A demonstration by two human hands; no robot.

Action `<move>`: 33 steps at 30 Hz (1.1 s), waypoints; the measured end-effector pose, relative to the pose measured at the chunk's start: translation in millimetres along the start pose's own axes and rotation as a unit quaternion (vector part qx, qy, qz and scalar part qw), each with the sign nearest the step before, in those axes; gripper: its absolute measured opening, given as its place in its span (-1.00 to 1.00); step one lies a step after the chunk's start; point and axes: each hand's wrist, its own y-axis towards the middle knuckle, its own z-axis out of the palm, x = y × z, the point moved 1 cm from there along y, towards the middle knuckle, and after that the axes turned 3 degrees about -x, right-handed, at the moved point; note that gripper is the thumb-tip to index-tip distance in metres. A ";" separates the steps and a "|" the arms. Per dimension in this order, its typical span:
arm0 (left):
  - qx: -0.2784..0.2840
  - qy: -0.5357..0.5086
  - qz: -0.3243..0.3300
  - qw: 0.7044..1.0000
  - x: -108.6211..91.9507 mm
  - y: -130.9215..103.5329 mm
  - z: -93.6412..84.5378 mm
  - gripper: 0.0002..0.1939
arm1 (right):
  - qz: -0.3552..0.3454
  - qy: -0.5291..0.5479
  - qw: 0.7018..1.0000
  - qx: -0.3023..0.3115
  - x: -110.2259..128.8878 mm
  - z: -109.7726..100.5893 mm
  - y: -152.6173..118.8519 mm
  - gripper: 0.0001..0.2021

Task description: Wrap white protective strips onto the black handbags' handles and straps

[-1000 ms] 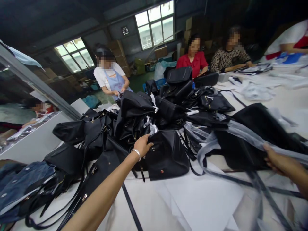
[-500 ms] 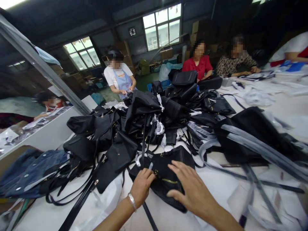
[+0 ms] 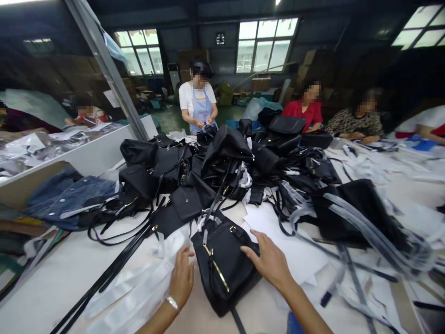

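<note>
A black backpack (image 3: 229, 260) with gold zips lies on the table right in front of me. Just off its left side is my left hand (image 3: 182, 273), fingers stretched out and holding nothing; a bracelet circles the wrist. At the bag's right edge, my right hand (image 3: 273, 260) touches it with the thumb, its fingers spread apart. White wrapping covers the handle (image 3: 205, 220) at the bag's top. Beyond it rises a heap of black bags (image 3: 225, 148) with straps and partly wrapped handles. Long black straps (image 3: 114, 269) trail over the table to the left.
White paper sheets (image 3: 274, 225) lie beyond my right hand. A black bag with plastic-wrapped straps (image 3: 347, 208) sits to the right. Blue denim (image 3: 66, 197) lies at left, beside a white partition (image 3: 86, 153) and a metal post (image 3: 111, 74). Several people work across the table.
The backpack has turned and lies flatter, its gold zip now running diagonally. My left hand has come off it to the left. The view has swung left and levelled.
</note>
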 end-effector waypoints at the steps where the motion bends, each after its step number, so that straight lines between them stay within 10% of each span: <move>1: -0.005 -0.051 -0.099 0.994 6.8 -10.0 -1.0 -0.70 | 0.033 -0.035 0.999 0.008 -4.4 6.2 5.5 -0.44; 4: 0.115 -0.244 -0.355 0.895 8.1 -32.9 4.5 -0.45 | 0.087 -0.103 0.988 0.073 -5.9 20.9 21.5 -0.55; 8: 0.207 -0.434 -0.389 0.786 -13.0 -31.8 6.0 -0.39 | 0.074 -0.146 0.979 0.118 29.0 16.5 32.2 -0.72; 14: 0.118 -0.354 -0.307 0.876 -3.8 -4.5 -51.9 -0.61 | 0.071 -0.162 0.976 0.127 109.0 -0.5 -12.5 -0.76; 19: 0.163 -0.269 -0.260 0.913 32.0 -44.2 -107.3 -0.61 | 0.067 -0.074 0.979 0.180 143.8 35.1 -105.4 -0.80; 25: 0.158 -0.205 -0.252 0.933 63.4 -110.2 -120.6 -0.54 | 0.131 -0.029 0.967 0.217 160.5 80.2 -175.8 -0.78; 33: 0.190 -0.127 -0.222 0.948 51.1 -109.2 -136.9 -0.54 | 0.148 0.045 0.967 0.201 156.2 70.7 -185.9 -0.74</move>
